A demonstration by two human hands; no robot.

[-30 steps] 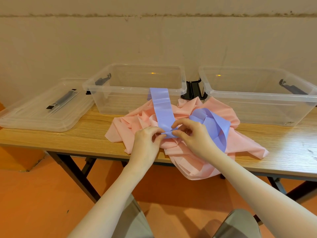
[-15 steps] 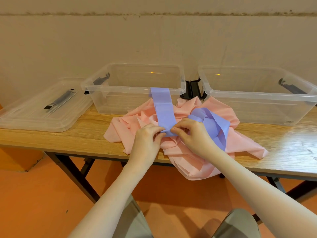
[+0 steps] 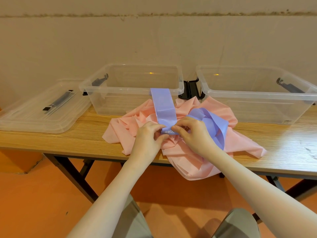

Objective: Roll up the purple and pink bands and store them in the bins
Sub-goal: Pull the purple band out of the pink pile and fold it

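A purple band (image 3: 163,107) runs from the rim of the left clear bin (image 3: 130,78) down over a crumpled heap of pink bands (image 3: 221,117) on the wooden table (image 3: 68,140). Its near end is curled into a small roll. My left hand (image 3: 149,136) and my right hand (image 3: 193,134) pinch that roll from either side. A second purple loop (image 3: 217,124) lies twisted to the right of my right hand. The right clear bin (image 3: 253,86) stands behind the heap.
A clear bin lid (image 3: 39,110) with a grey handle lies flat at the left end of the table. A black latch part (image 3: 190,90) sits between the two bins. The pink heap hangs over the table's front edge. My knees show below.
The near end of the purple band has been turned over into a tighter small roll between my fingers. Both hands stay in the same place.
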